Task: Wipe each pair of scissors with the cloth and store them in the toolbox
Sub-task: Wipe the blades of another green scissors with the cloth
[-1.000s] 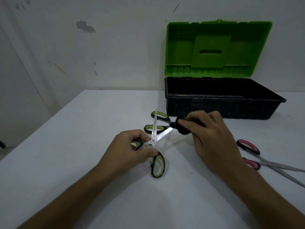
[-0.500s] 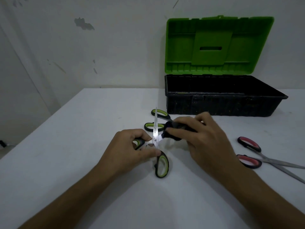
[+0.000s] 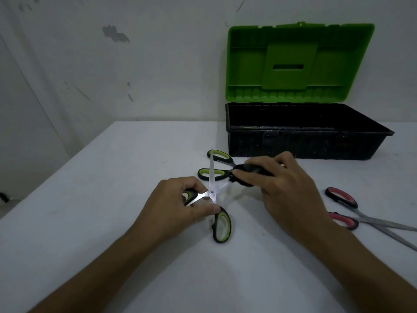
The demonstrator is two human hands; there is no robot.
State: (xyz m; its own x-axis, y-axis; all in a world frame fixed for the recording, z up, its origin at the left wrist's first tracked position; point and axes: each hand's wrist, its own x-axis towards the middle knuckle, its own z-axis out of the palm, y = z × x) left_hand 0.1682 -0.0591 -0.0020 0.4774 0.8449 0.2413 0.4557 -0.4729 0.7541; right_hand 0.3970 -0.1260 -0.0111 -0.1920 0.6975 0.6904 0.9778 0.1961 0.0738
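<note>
My left hand (image 3: 178, 203) grips one handle of a green-and-black pair of scissors (image 3: 220, 224), spread wide open on the white table. One blade points away from me. My right hand (image 3: 286, 190) holds a dark cloth (image 3: 244, 175) wrapped round the other blade, out to the right. A second green-handled pair (image 3: 214, 172) lies just behind, partly hidden by the cloth. A red-handled pair (image 3: 345, 208) lies open at the right. The toolbox (image 3: 304, 145), black tray and raised green lid, stands open at the back.
The white table (image 3: 112, 222) ends at a left edge that runs diagonally towards a plain wall. The red scissors' blades reach the right border of the view.
My right hand with the cloth slid in along the blade towards the pivot, then out to the right again. The held scissors shifted slightly towards me.
</note>
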